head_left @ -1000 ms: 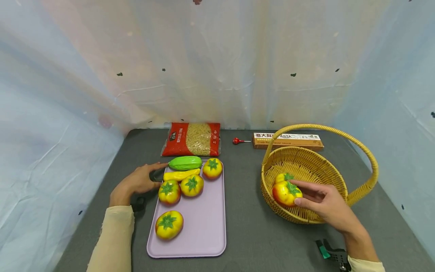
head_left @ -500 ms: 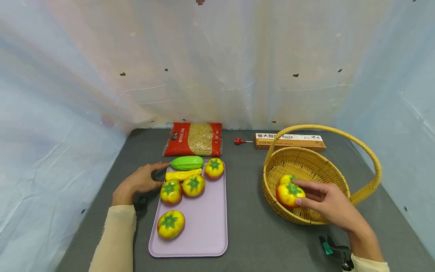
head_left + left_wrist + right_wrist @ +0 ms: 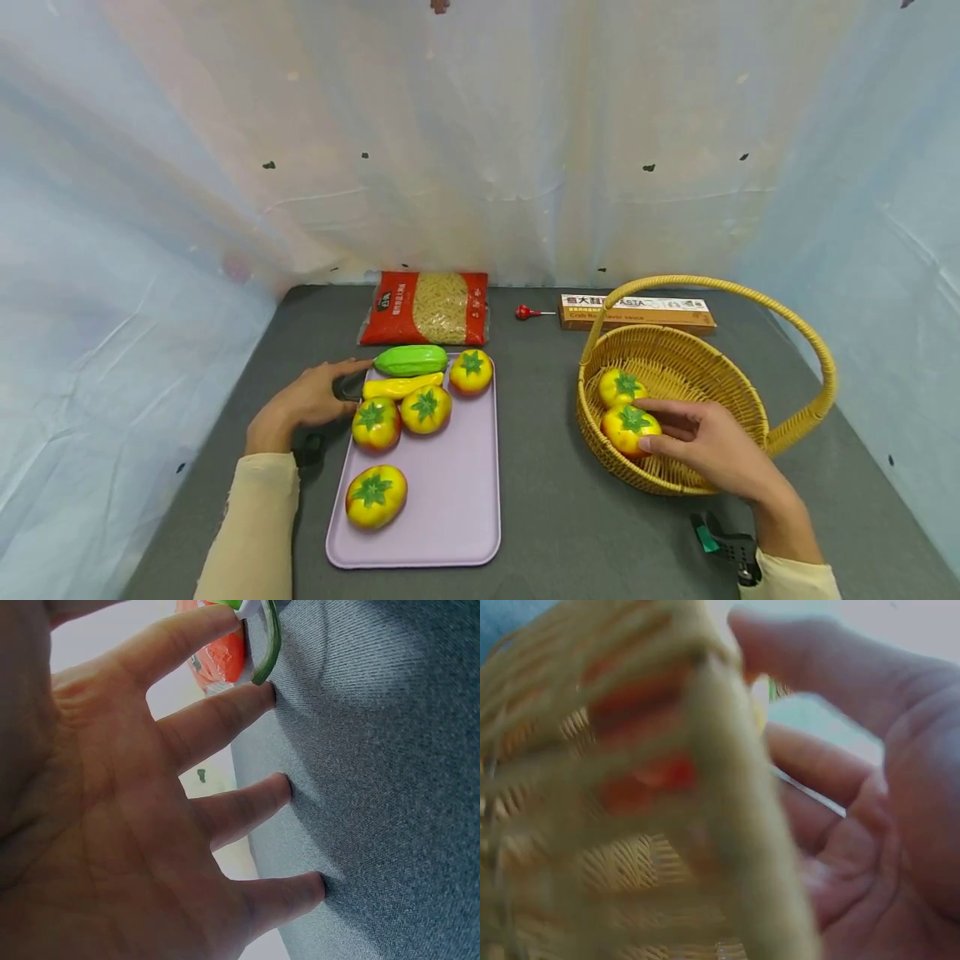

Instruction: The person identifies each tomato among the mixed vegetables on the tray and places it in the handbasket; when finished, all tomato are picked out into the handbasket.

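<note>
My right hand (image 3: pixel 712 446) reaches over the rim of a yellow wicker basket (image 3: pixel 738 379), thumb and index finger pinching a yellow-and-red tomato (image 3: pixel 628 432) inside it. A second tomato (image 3: pixel 621 387) sits right behind the held one. In the right wrist view the basket's blurred weave hides most of the fruit. My left hand (image 3: pixel 307 400) rests at the left edge of a lilac tray (image 3: pixel 450 508); in the left wrist view its fingers (image 3: pixel 225 720) are spread, tips on the grey cloth. By its index fingertip lies a green cucumber-like vegetable (image 3: pixel 411 361), beside a long yellow vegetable (image 3: pixel 401 386).
Several tomatoes, one near the tray's front (image 3: pixel 377 497), lie on the tray. Behind it is a red pasta bag (image 3: pixel 438 308). A red lollipop (image 3: pixel 523 312) and a pasta box (image 3: pixel 637 313) lie at the back. The basket's tall handle (image 3: pixel 810 333) arches above it.
The right hand and the held tomato have shifted slightly left in the basket, and more of the tomato behind shows. The left hand stays put at the tray.
</note>
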Demonstrator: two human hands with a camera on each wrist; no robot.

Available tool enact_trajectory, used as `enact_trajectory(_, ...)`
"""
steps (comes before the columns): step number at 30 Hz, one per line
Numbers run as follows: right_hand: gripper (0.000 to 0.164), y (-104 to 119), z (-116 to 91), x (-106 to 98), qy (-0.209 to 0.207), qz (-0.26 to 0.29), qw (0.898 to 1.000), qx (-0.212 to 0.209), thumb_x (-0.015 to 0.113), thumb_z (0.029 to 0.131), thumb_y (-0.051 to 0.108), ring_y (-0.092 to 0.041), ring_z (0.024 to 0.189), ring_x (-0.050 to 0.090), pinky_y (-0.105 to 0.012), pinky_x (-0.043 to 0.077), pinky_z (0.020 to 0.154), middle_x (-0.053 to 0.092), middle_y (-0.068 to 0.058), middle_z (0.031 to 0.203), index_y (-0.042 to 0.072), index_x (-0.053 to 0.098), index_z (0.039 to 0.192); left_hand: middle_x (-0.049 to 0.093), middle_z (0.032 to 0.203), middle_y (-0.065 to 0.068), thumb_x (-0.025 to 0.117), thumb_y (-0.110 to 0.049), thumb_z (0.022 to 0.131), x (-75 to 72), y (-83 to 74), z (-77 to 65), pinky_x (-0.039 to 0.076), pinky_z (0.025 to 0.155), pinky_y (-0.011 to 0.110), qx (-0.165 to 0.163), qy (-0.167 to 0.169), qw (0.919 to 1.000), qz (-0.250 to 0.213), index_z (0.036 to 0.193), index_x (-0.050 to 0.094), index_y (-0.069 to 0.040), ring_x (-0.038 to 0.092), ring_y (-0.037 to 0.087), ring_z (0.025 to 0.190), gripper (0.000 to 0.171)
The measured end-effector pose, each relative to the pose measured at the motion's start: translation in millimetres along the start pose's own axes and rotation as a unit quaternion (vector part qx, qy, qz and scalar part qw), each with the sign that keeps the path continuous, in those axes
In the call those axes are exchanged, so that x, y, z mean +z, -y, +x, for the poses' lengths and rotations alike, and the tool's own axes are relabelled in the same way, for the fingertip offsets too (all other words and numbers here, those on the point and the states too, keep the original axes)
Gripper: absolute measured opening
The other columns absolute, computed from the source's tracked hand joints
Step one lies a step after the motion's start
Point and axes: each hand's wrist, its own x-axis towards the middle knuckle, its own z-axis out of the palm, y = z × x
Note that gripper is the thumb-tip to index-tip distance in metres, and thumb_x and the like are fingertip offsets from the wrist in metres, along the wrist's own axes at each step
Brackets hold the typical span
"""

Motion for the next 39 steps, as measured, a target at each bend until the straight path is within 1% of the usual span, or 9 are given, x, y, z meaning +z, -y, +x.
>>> enact_trajectory(3,0.051,4.1,13.6,8.0,-0.021,-0.019,0.999,-0.021,0.084,0.099,0.029,-0.032,0.124,0.076,-0.027,0.065,0.094,0.074,-0.019,0.141,0.008,0.072,0.143,0.039,0.173,0.027,0.082,-0.031,0.097,0.1,1.7,-0.7,0.029,0.119,0.085,0.000,-0.004,1.0000,0.002,0.168,0.048,-0.024,0.033,0.061,0.155,0.079)
enact_trajectory(9,0.058,8.6,22.6,17.4,-0.078,-0.065,0.995,-0.016,0.085,0.098,0.032,-0.041,0.130,0.072,-0.055,0.060,0.105,0.072,-0.017,0.146,0.005,0.069,0.147,0.038,0.174,0.027,0.082,-0.032,0.097,0.0,1.5,-0.5,0.030,0.121,0.083,0.014,-0.007,0.9999,0.002,0.167,0.049,-0.024,0.034,0.061,0.156,0.078)
enact_trajectory(11,0.059,10.0,21.1,20.9,-0.101,-0.060,0.993,-0.026,0.085,0.098,0.033,-0.040,0.131,0.072,-0.043,0.062,0.105,0.073,-0.015,0.145,0.007,0.068,0.148,0.039,0.174,0.026,0.082,-0.033,0.096,0.9,1.2,-0.4,0.030,0.120,0.084,0.011,-0.004,0.9999,0.002,0.167,0.049,-0.025,0.034,0.061,0.155,0.078)
enact_trajectory(14,0.056,17.6,21.9,31.0,-0.117,0.018,0.990,-0.077,0.086,0.098,0.021,-0.025,0.134,0.071,-0.025,0.059,0.106,0.072,-0.017,0.146,0.007,0.068,0.149,0.039,0.173,0.027,0.082,-0.032,0.097,0.2,1.2,-0.4,0.030,0.120,0.084,0.011,-0.004,0.9999,0.005,0.167,0.049,-0.025,0.033,0.062,0.155,0.078)
enact_trajectory(16,0.056,26.9,25.6,41.2,-0.111,0.081,0.983,-0.122,0.086,0.096,0.011,-0.017,0.135,0.070,-0.016,0.055,0.106,0.071,-0.017,0.147,0.007,0.068,0.149,0.040,0.173,0.027,0.082,-0.032,0.097,-1.0,1.3,-0.4,0.029,0.120,0.084,0.012,-0.005,0.9999,0.005,0.167,0.049,-0.025,0.033,0.062,0.155,0.078)
enact_trajectory(22,0.059,60.0,49.6,78.3,-0.037,0.184,0.964,-0.187,0.085,0.094,0.003,-0.017,0.141,0.066,-0.025,0.052,0.116,0.068,-0.012,0.153,0.013,0.068,0.150,0.038,0.174,0.027,0.081,-0.032,0.097,-0.8,2.0,1.0,0.028,0.120,0.085,0.008,-0.002,0.9999,0.007,0.168,0.048,-0.024,0.031,0.063,0.156,0.079)
enact_trajectory(28,0.059,84.7,84.3,112.0,0.008,0.216,0.951,-0.219,0.086,0.095,0.009,-0.035,0.144,0.064,-0.030,0.050,0.120,0.068,-0.012,0.153,0.013,0.068,0.150,0.037,0.174,0.027,0.081,-0.030,0.098,-1.5,3.4,-0.7,0.027,0.120,0.085,0.016,0.000,0.9998,0.009,0.167,0.048,-0.024,0.031,0.063,0.156,0.077)
enact_trajectory(35,0.057,91.4,128.2,136.0,0.003,0.240,0.946,-0.220,0.086,0.096,0.012,-0.025,0.144,0.064,-0.036,0.050,0.121,0.069,-0.011,0.152,0.012,0.067,0.150,0.037,0.174,0.026,0.080,-0.030,0.098,-0.8,3.4,-0.3,0.028,0.120,0.085,0.014,-0.004,0.9998,0.009,0.167,0.049,-0.024,0.032,0.062,0.156,0.076)
enact_trajectory(39,0.059,88.0,148.3,144.8,-0.019,0.221,0.953,-0.208,0.086,0.097,0.014,-0.026,0.145,0.063,-0.048,0.050,0.122,0.067,-0.016,0.153,0.006,0.065,0.152,0.037,0.175,0.026,0.081,-0.032,0.098,-0.1,3.2,0.8,0.028,0.120,0.085,0.014,-0.003,0.9999,0.009,0.167,0.049,-0.024,0.032,0.062,0.156,0.076)
